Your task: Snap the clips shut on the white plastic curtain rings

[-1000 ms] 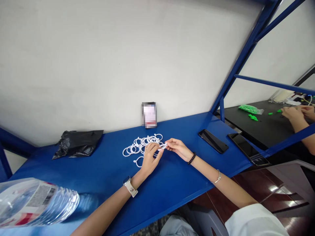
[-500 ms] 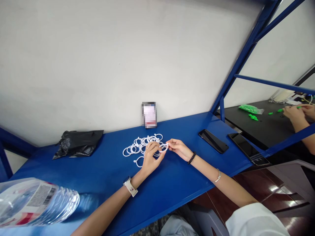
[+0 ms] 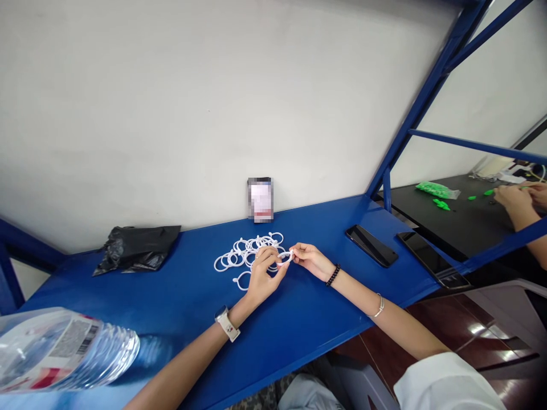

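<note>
Between my two hands is a white plastic ring [image 3: 285, 259], like a shower curtain ring with a small knob. My left hand [image 3: 264, 273] pinches its near left side between thumb and fingers. The fingertips of my right hand [image 3: 306, 256] are closed on its right end. Behind and left of my left hand lies a pile of similar white rings [image 3: 235, 257], overlapping flat on the blue table [image 3: 188, 319]. One separate ring [image 3: 243, 281] lies just left of my left wrist. My left fingers hide part of the pile.
A black plastic bag [image 3: 139, 249] lies at the back left, a large water bottle [image 3: 68, 350] at the near left. A blurred-out upright item [image 3: 260, 200] leans on the wall. Two phones [image 3: 371, 246] lie right. Another person's hands [image 3: 515, 202] handle green pieces on a black table.
The ring between my hands has tilted and now looks flatter. Both hands stay in nearly the same place, and the pile has not visibly changed.
</note>
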`<state>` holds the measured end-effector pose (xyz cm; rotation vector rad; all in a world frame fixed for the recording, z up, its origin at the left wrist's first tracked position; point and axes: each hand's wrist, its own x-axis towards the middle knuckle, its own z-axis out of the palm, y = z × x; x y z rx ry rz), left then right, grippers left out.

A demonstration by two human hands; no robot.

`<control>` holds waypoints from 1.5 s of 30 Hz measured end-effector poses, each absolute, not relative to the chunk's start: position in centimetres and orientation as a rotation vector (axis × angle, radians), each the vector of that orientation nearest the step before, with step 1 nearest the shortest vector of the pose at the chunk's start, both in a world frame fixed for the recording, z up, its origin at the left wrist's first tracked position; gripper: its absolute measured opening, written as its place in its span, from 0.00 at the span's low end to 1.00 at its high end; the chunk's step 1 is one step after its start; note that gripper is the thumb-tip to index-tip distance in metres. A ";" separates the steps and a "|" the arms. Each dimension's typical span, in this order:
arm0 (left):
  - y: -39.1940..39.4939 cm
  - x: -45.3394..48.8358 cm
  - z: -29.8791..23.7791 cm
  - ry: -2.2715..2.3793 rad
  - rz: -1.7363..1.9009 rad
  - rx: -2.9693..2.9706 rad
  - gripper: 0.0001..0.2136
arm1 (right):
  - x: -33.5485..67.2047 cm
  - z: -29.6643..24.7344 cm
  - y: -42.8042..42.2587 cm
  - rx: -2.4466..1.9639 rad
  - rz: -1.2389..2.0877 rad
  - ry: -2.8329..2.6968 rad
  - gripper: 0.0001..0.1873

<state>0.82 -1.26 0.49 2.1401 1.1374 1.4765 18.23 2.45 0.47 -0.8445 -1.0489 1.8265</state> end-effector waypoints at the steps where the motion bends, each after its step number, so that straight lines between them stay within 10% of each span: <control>1: -1.2 0.8 0.5 1.142 1.478 2.132 0.10 | 18.2 0.5 2.4 -0.852 1.830 -1.030 0.13; 19: -0.7 0.2 -0.9 1.445 1.442 2.168 0.12 | 21.2 2.8 3.8 -1.179 1.021 -1.126 0.10; 45: -0.7 0.4 -1.3 1.437 1.322 2.159 0.08 | 19.3 1.0 3.1 -1.124 1.096 -1.671 0.07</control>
